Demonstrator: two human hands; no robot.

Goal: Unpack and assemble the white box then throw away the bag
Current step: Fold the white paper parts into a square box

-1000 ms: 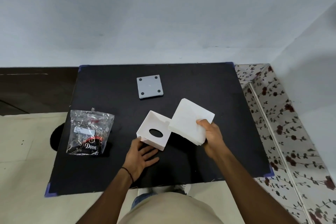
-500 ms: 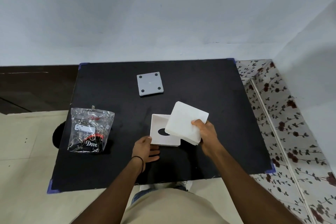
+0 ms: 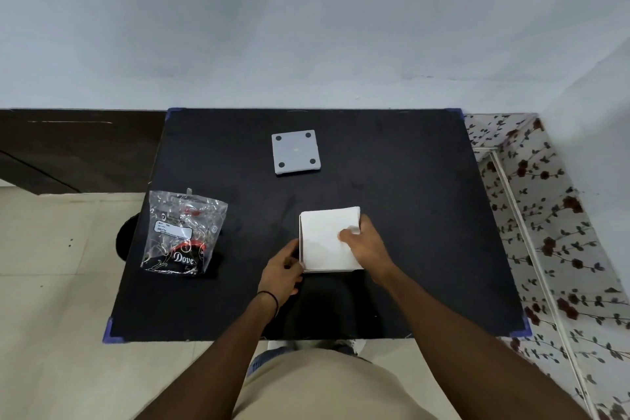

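Note:
The white box shell [image 3: 301, 251] lies on the black table [image 3: 409, 215], and only its left and front rims show. A white tissue stack [image 3: 324, 239] sits over its opening and hides the inside. My right hand [image 3: 366, 245] lies on the stack's right side, fingers pressed onto it. My left hand [image 3: 283, 271] grips the shell's front-left corner. A grey square base plate [image 3: 296, 153] with dark round feet lies apart at the back. The clear plastic bag [image 3: 180, 232] printed "Dove" lies at the table's left edge.
The table stands against a pale wall. Tiled floor lies to the left, a flower-patterned surface [image 3: 552, 249] to the right. A dark round object [image 3: 126, 242] shows under the table's left edge. Blue tape marks the table's corners.
My right hand has brought the tilted tissue stack down and left onto the shell, covering the oval hole. My left hand turned the shell square and now grips its corner.

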